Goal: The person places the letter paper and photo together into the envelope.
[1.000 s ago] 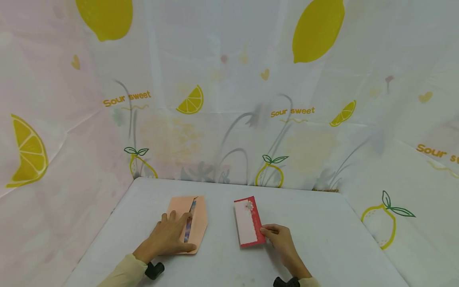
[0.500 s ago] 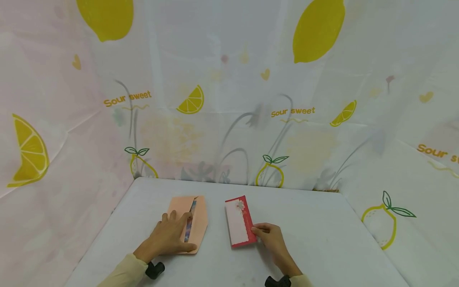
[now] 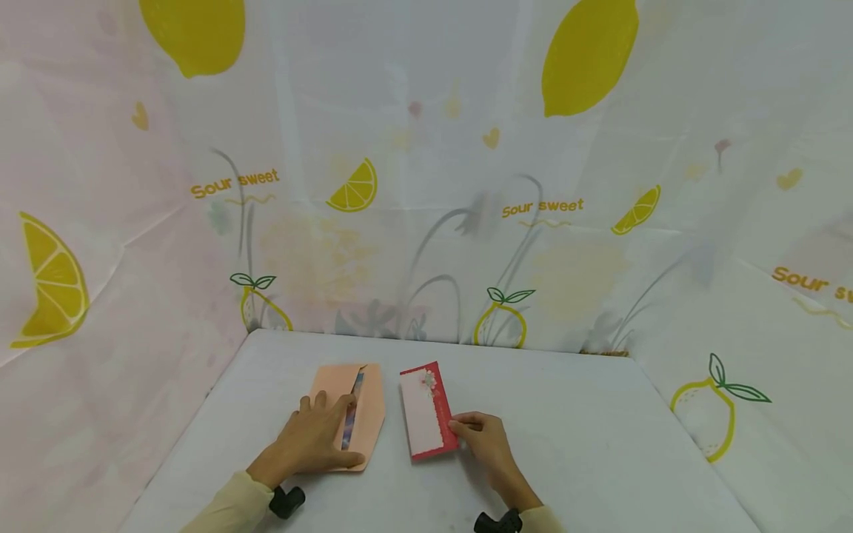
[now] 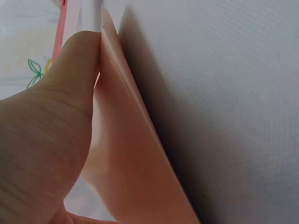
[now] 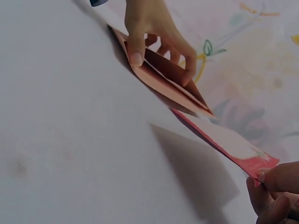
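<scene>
On the table's left part lies a peach envelope (image 3: 372, 396), its mouth parted and a blue-purple strip (image 3: 353, 400) showing in it. My left hand (image 3: 309, 437) spreads over the envelope; thumb and fingers press on either side of the mouth, as the right wrist view also shows. The left palm covers its lower left part. To the right, my right hand (image 3: 486, 444) pinches the right edge of a red and white card (image 3: 424, 414) with a flower print. In the right wrist view, the card (image 5: 224, 135) is tilted above its shadow, its far end close to the envelope (image 5: 163, 93).
A white-covered table (image 3: 566, 429) carries everything. Lemon-printed cloth (image 3: 426, 259) stands as walls at the back and both sides. Black wrist bands with cameras (image 3: 288, 503) sit at both wrists, low over the table.
My right hand has carried the card steadily left, closer to the envelope. The left hand and the envelope have stayed in place.
</scene>
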The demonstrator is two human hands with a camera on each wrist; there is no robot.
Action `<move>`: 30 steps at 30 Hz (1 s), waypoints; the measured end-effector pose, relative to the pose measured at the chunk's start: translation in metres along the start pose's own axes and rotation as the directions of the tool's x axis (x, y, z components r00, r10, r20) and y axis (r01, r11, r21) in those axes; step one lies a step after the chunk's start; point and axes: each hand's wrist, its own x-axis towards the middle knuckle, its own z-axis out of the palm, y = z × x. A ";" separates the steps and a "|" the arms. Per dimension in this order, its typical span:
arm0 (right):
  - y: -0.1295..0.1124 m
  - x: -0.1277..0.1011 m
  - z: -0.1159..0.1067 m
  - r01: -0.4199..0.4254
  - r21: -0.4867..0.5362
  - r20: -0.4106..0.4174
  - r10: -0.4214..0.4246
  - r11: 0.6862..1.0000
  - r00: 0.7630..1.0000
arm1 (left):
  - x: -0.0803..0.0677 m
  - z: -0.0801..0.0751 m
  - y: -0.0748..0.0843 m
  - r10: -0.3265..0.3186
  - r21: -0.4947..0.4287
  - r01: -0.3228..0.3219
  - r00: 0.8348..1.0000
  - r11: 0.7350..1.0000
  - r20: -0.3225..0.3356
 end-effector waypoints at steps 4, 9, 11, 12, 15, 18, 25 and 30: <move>-0.002 0.000 0.008 0.008 0.009 0.010 -0.009 1.000 1.000 | -0.001 0.000 0.000 -0.001 -0.002 0.001 1.000 1.000 -0.002; -0.006 0.001 0.019 0.014 0.007 0.014 -0.014 1.000 1.000 | -0.001 -0.001 0.002 -0.002 0.007 0.002 1.000 1.000 -0.006; -0.007 0.001 0.022 0.015 0.002 0.015 -0.015 1.000 1.000 | -0.001 -0.001 0.002 -0.003 0.010 0.003 1.000 1.000 -0.008; -0.007 0.001 0.024 0.015 0.001 0.014 -0.015 1.000 1.000 | -0.001 -0.001 0.002 -0.003 0.011 0.003 1.000 1.000 -0.009; -0.008 0.002 0.029 0.026 0.003 0.012 -0.026 1.000 1.000 | -0.001 -0.002 0.003 -0.001 0.011 0.001 1.000 1.000 -0.012; -0.008 0.004 0.034 0.037 0.005 0.012 -0.037 0.999 0.999 | -0.001 -0.002 0.003 0.001 0.008 -0.001 1.000 1.000 -0.011; -0.011 0.001 0.046 0.088 0.008 0.014 -0.088 0.996 0.996 | -0.001 -0.001 0.002 -0.016 -0.001 0.016 1.000 1.000 0.010; -0.015 0.000 0.055 0.100 -0.003 -0.002 -0.100 0.995 0.995 | -0.001 -0.001 0.001 -0.016 -0.001 0.016 1.000 1.000 0.013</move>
